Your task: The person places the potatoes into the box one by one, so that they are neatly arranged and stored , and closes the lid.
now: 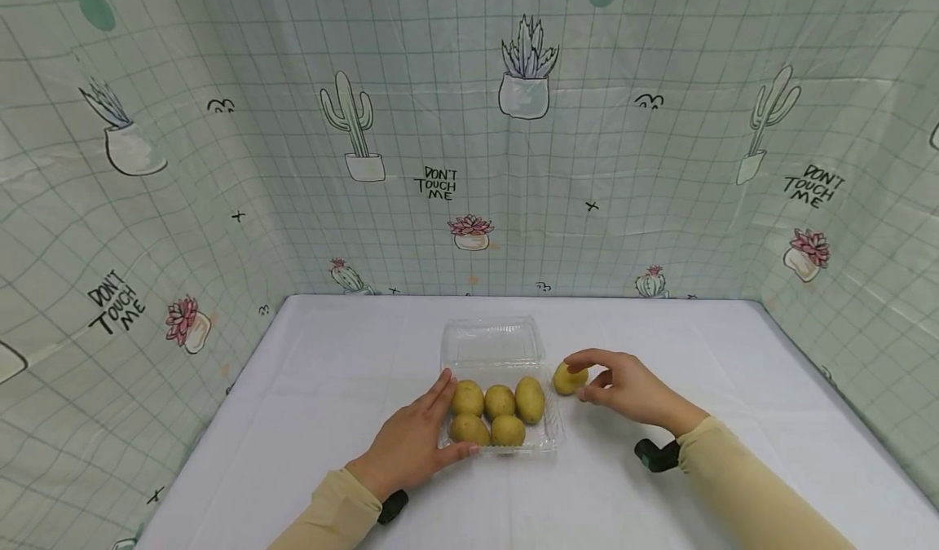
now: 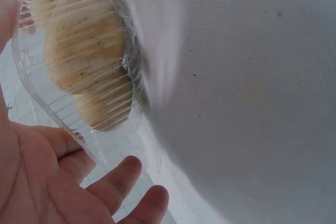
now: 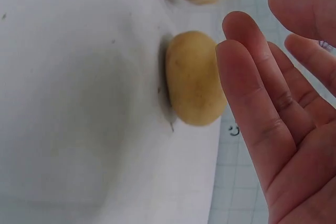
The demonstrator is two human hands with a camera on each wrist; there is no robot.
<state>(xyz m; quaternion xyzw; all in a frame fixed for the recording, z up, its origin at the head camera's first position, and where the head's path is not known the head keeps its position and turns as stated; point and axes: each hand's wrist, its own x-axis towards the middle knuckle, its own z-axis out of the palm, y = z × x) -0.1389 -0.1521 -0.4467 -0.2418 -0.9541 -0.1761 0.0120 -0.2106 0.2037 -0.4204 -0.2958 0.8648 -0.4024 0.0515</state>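
Observation:
A clear plastic clamshell container (image 1: 548,436) sits on the table with its lid (image 1: 491,342) folded back, holding several yellow potatoes (image 1: 500,402) in two rows. My left hand (image 1: 407,444) rests against the container's left side, fingers extended along it and the thumb at the front edge. Ribbed plastic and potatoes (image 2: 84,48) show beside that palm in the left wrist view. Just right of the container a single potato (image 3: 195,78) lies on the cloth. My right hand (image 1: 632,389) hovers over this potato with fingers and thumb spread apart, not gripping it.
A white cloth (image 1: 352,346) covers the table. Behind and at both sides hangs a green-grid curtain (image 1: 411,248) printed with cacti and succulents. Each wrist wears a dark camera strap (image 1: 655,455).

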